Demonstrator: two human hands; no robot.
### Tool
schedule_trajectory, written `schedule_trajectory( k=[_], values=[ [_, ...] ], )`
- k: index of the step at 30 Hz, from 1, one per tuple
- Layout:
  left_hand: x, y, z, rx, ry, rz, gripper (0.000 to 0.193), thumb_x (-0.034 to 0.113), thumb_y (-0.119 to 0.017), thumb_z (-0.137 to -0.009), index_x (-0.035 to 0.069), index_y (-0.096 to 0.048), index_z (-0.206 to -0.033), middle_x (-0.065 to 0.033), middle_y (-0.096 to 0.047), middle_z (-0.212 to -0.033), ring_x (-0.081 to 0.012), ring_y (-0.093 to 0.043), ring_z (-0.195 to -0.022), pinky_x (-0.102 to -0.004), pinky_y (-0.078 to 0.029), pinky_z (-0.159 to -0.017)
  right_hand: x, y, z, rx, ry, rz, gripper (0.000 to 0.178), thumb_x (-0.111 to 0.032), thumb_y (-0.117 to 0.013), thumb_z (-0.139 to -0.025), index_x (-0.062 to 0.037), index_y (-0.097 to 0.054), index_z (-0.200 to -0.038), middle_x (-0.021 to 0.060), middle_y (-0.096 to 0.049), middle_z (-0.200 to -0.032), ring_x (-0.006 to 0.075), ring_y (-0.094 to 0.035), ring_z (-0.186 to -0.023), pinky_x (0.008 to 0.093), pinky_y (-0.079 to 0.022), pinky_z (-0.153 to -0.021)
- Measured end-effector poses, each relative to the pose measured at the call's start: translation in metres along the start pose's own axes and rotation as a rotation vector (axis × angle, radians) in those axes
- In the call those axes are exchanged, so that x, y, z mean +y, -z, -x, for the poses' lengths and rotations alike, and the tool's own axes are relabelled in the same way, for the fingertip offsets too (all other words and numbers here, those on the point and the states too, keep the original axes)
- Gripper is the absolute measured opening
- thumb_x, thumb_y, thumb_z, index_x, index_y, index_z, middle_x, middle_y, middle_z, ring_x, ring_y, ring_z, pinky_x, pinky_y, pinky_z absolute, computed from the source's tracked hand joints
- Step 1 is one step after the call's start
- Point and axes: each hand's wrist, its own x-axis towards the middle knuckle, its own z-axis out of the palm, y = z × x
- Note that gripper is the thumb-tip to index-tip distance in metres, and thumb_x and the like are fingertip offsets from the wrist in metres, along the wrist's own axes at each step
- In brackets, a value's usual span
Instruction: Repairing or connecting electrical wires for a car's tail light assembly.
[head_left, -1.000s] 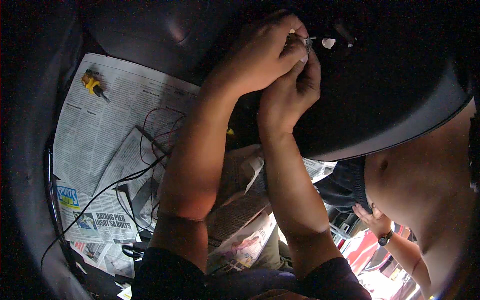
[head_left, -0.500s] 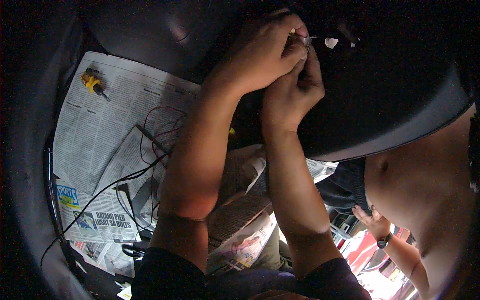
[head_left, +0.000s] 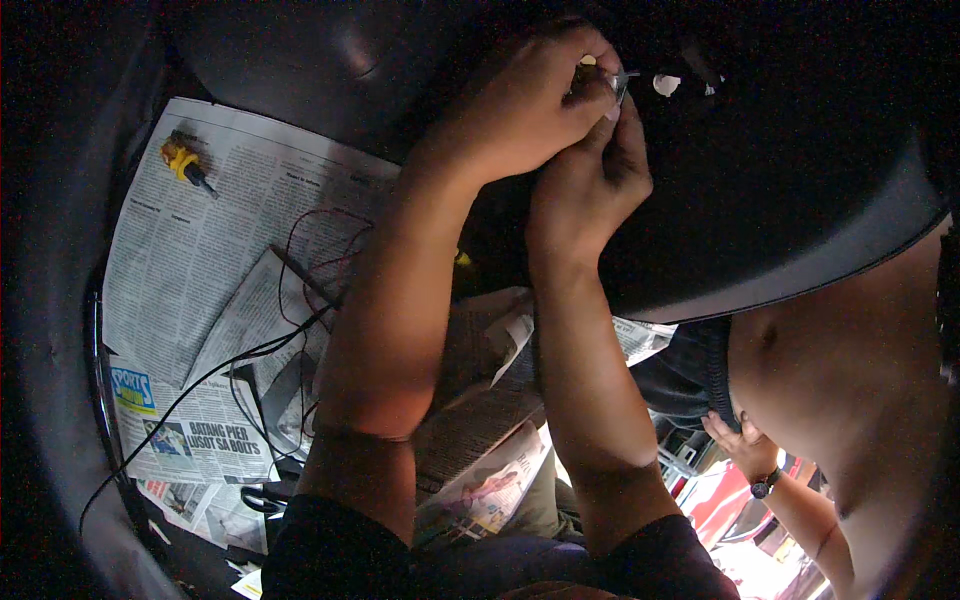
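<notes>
Up at the top of the view, against a dark panel, my left hand [head_left: 535,110] and my right hand [head_left: 592,190] meet at the fingertips. Both are closed on a small clear, shiny piece [head_left: 618,92], whose exact kind I cannot make out. A thin light tip pokes out of it to the right. Inside the curl of my left fingers shows a bit of yellow [head_left: 588,62], mostly hidden. Just right of the fingers, a white spot [head_left: 666,85] stands out on the dark surface.
Newspaper sheets [head_left: 230,230] cover the left side, with a yellow-handled screwdriver [head_left: 185,163] on them. Black cables [head_left: 235,362] and thin red wires [head_left: 325,212] cross the paper. A curved dark panel [head_left: 800,270] borders the right. Beyond it stands another person [head_left: 800,400], one hand at the waist.
Both hands stay together on the small clear piece, with only a slight shift of the fingers. The whole view has moved a little.
</notes>
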Motion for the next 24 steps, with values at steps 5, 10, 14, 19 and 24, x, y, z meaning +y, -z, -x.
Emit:
schedule_trajectory(
  k=[5, 10, 14, 19, 24],
  values=[
    [0.0031, 0.0025, -0.0003, -0.05, 0.052, -0.006, 0.032, 0.018, -0.074, -0.087, 0.0, -0.068, -0.112, -0.0197, -0.074, -0.101, -0.0352, -0.074, -0.094, -0.0423, -0.058, -0.085, -0.0011, 0.0009, -0.0002, -0.009, -0.016, -0.019, 0.034, -0.017, -0.052, -0.109, 0.0087, -0.065, -0.126, 0.0158, -0.075, -0.115, 0.019, -0.068, -0.104, 0.0336, -0.054, -0.092],
    [-0.0008, -0.0002, 0.0003, -0.068, 0.063, 0.05, 0.033, 0.019, -0.072, -0.089, 0.0, -0.067, -0.115, -0.0208, -0.074, -0.1, -0.0355, -0.074, -0.095, -0.0421, -0.058, -0.086, 0.0005, 0.0022, -0.0001, -0.026, 0.01, 0.035, 0.035, -0.019, -0.051, -0.109, 0.0086, -0.065, -0.127, 0.0158, -0.074, -0.115, 0.0199, -0.068, -0.104, 0.0346, -0.054, -0.092],
    [0.0001, 0.0011, 0.0007, -0.08, 0.064, 0.044, 0.033, 0.018, -0.072, -0.089, -0.001, -0.066, -0.116, -0.0209, -0.074, -0.102, -0.0358, -0.074, -0.096, -0.0423, -0.058, -0.086, 0.0023, 0.0007, 0.0004, -0.01, -0.005, -0.018, 0.036, -0.02, -0.051, -0.11, 0.008, -0.065, -0.126, 0.0158, -0.074, -0.114, 0.0199, -0.067, -0.104, 0.0354, -0.053, -0.093],
    [-0.0048, -0.0026, 0.0015, -0.066, 0.031, 0.082, 0.032, 0.017, -0.069, -0.092, -0.002, -0.065, -0.116, -0.0214, -0.074, -0.103, -0.0359, -0.073, -0.099, -0.0425, -0.057, -0.088, -0.0016, 0.0019, 0.0012, -0.012, 0.036, -0.005, 0.035, -0.021, -0.051, -0.11, 0.0069, -0.066, -0.125, 0.0148, -0.074, -0.115, 0.0188, -0.067, -0.104, 0.0348, -0.053, -0.094],
    [-0.0028, -0.0009, -0.0001, -0.111, 0.073, 0.086, 0.031, 0.018, -0.067, -0.094, -0.002, -0.065, -0.118, -0.0216, -0.074, -0.105, -0.0363, -0.073, -0.099, -0.043, -0.057, -0.088, -0.0021, 0.0041, -0.0004, -0.051, -0.082, -0.118, 0.035, -0.02, -0.048, -0.111, 0.0068, -0.065, -0.126, 0.0139, -0.073, -0.116, 0.0171, -0.065, -0.106, 0.0335, -0.051, -0.095]
  ],
)
